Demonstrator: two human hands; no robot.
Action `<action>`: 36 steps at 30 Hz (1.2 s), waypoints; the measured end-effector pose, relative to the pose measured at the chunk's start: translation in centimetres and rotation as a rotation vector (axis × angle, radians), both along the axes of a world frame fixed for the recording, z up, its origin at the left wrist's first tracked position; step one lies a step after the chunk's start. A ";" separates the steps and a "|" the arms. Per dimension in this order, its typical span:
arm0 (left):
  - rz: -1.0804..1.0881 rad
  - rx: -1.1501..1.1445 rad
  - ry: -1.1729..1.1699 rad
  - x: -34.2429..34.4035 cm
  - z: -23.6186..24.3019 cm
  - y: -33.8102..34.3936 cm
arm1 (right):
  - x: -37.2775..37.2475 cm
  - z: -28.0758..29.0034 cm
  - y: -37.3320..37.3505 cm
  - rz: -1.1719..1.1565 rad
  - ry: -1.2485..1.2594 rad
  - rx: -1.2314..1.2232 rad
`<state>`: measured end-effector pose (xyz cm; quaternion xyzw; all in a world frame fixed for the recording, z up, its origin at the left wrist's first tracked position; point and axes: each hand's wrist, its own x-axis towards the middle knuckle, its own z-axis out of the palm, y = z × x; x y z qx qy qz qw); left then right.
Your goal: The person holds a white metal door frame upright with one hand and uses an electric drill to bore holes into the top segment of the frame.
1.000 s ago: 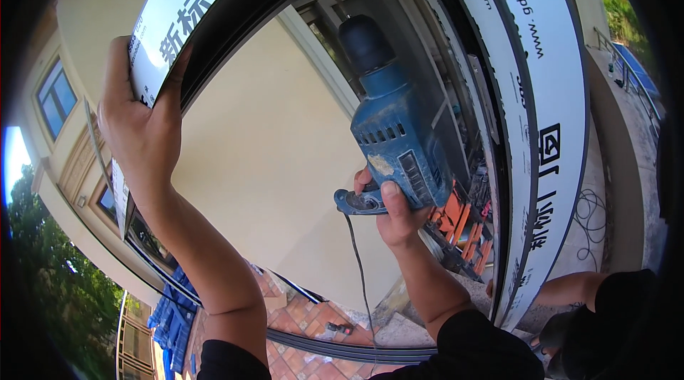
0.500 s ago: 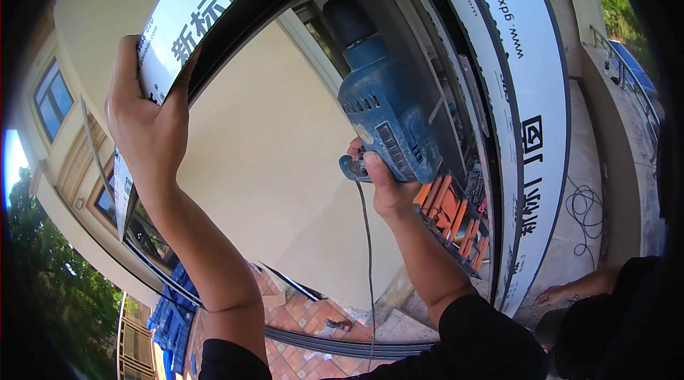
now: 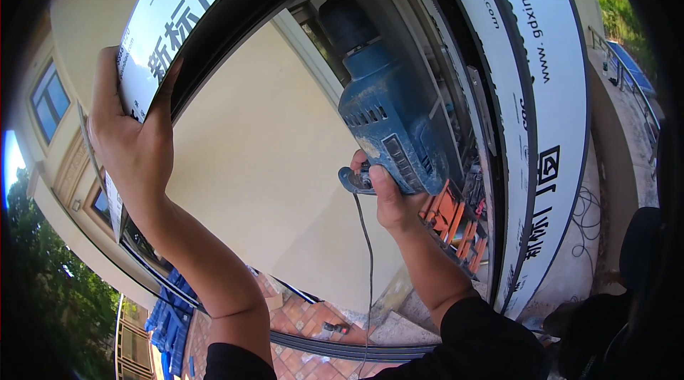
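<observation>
My right hand is closed around the grip of a blue, dusty power drill. The drill points upward, its black chuck up by the top bar of a black frame. A bit shows above the chuck, but I cannot tell whether its tip touches the bar. From the grip a dark power cord hangs down. At the upper left my left hand grips the frame's edge, with white printed protective film between thumb and fingers.
The frame's right side also wears white film. Behind it stand a cream wall and orange items. A person in dark clothing is at the lower right. A blue bundle lies lower left, a small tool on the tiles.
My left hand and the film it holds sit slightly lower and further left. The drill stays nearly in place. At lower right the other person has shifted, and their bare forearm no longer shows.
</observation>
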<state>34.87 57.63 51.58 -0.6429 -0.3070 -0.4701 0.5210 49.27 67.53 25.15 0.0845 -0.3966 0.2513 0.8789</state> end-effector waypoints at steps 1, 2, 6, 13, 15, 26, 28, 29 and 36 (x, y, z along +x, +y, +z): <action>0.016 0.013 0.020 -0.1 0.0 -0.1 | 0.1 0.1 0.1 0.004 -0.001 0.001; 0.032 0.027 0.040 -0.2 0.1 -0.1 | 0.3 0.1 0.2 -0.043 -0.023 0.025; 0.028 0.049 0.024 -0.3 0.2 0.0 | 0.1 0.5 -0.4 -0.128 -0.015 -0.021; 0.043 0.042 0.028 -0.4 0.1 -0.3 | 0.3 0.6 -0.5 -0.122 -0.056 -0.026; 0.032 0.024 0.020 -0.1 0.0 -0.3 | 0.3 0.3 0.0 -0.083 -0.021 0.021; 0.022 0.022 -0.014 0.2 0.0 -0.5 | 0.8 -0.9 2.0 -0.300 -0.079 -0.015; 0.029 0.009 -0.021 0.3 0.0 -0.8 | 0.8 -0.8 2.0 -0.308 -0.079 -0.032; 0.034 -0.007 -0.030 0.4 0.0 -0.9 | 0.9 -0.8 2.0 -0.285 -0.082 -0.023; 0.011 -0.023 -0.036 0.8 -0.1 -0.9 | 1.3 -0.7 1.7 -0.330 -0.109 -0.022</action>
